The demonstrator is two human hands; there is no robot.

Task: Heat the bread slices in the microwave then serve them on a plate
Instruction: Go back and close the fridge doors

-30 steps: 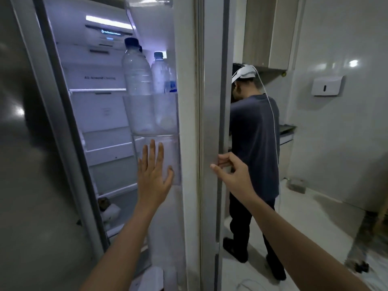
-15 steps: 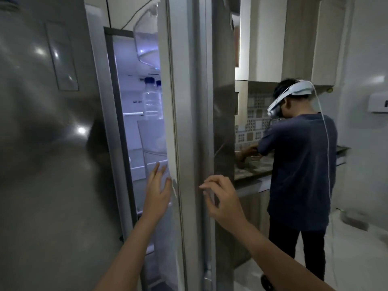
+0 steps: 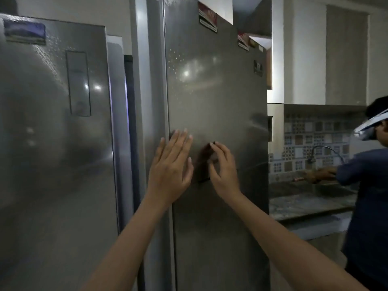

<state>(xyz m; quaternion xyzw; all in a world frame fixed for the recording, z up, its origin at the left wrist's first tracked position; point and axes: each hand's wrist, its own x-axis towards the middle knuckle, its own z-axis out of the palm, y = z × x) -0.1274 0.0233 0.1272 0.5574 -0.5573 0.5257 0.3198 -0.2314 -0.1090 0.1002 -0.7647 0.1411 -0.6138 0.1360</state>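
Head view: left hand (image 3: 170,171) flat, right hand (image 3: 224,172) loosely curled, both empty against the upright fridge door (image 3: 212,91).

Refrigerator doors counted two: left door (image 3: 52,143) and right door (image 3: 216,97). Hands numbered two: left hand (image 3: 170,166), right hand (image 3: 223,171). Red labels on the right door were two: upper red label (image 3: 207,20), lower red label (image 3: 243,42). One dark badge (image 3: 257,68) sat there too. The left door carried one blue label (image 3: 24,31) and one panel (image 3: 78,84). One other person (image 3: 369,185), one headset (image 3: 371,127), one tap (image 3: 325,151) and one countertop (image 3: 304,204) were recorded.
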